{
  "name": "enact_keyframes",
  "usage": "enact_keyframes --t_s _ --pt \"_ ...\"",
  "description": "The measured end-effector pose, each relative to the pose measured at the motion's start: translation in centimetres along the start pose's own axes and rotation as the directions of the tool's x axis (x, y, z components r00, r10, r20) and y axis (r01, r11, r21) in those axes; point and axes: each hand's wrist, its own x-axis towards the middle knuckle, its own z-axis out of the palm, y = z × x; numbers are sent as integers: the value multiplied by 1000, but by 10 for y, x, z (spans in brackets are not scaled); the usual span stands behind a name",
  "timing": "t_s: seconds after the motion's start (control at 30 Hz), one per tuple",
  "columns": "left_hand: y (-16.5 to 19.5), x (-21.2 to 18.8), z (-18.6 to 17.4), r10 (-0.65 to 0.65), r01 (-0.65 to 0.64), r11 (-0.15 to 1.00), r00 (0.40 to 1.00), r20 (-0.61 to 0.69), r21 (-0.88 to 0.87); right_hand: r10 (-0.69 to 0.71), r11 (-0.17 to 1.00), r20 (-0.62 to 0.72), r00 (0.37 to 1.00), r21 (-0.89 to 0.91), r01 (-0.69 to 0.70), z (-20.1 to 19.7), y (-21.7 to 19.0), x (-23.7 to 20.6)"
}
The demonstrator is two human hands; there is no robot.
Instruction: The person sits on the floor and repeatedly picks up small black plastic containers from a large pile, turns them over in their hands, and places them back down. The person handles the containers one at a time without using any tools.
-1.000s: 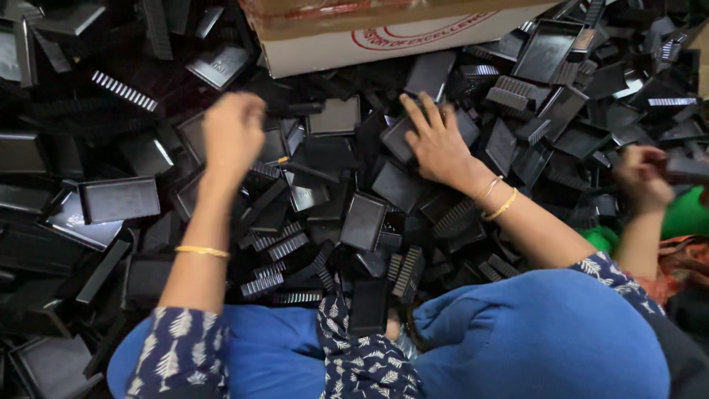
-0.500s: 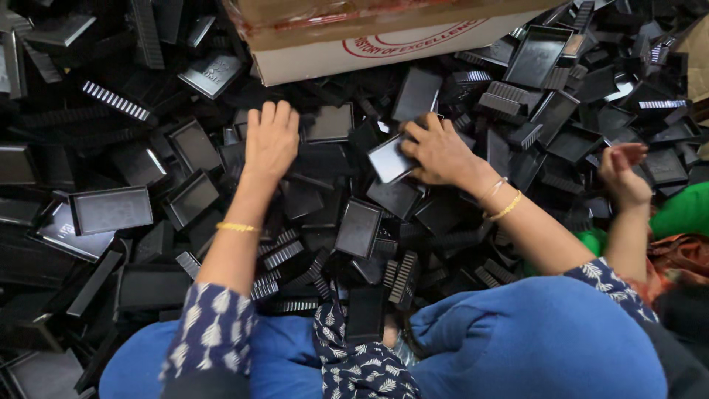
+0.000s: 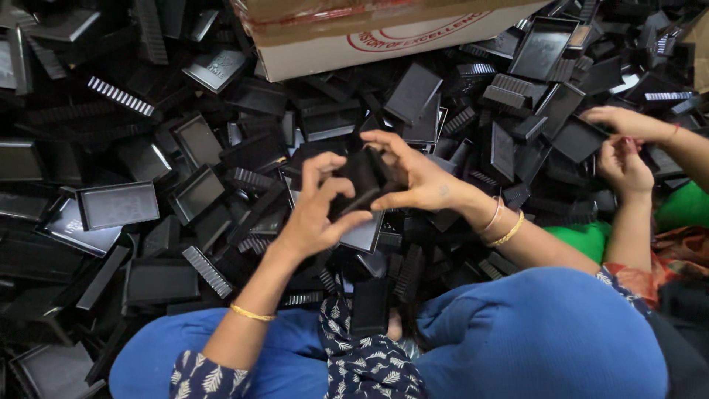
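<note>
Both my hands meet above the heap of black plastic parts. My left hand and my right hand together grip black plastic pieces, pressed between thumbs and fingers. Whether it is one piece or two I cannot tell. Gold bangles sit on both wrists. My blue-clad knees fill the bottom of the view, with one black part lying between them.
A cardboard box stands at the top middle on the heap. At the right, another person's two hands handle a black part, beside green cloth. Flat trays and ribbed pieces cover the whole floor around.
My hands left the heap, where they were spread apart and reaching, and came together at the middle, now holding black pieces lifted off the pile.
</note>
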Motion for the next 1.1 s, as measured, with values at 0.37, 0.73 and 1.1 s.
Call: enact_keyframes --t_s 0.37,0.73,1.1 --pt "11 3 -5 -25 25 999 1000 -7 43 52 998 -39 998 -19 -52 13 -12 -7" --pt "27 16 -11 188 -114 938 961 -203 326 99 825 -293 951 559 86 23 10 -4" --pt "36 13 -25 -23 53 984 984 -175 168 -305 823 -178 935 -544 165 12 6 -12"
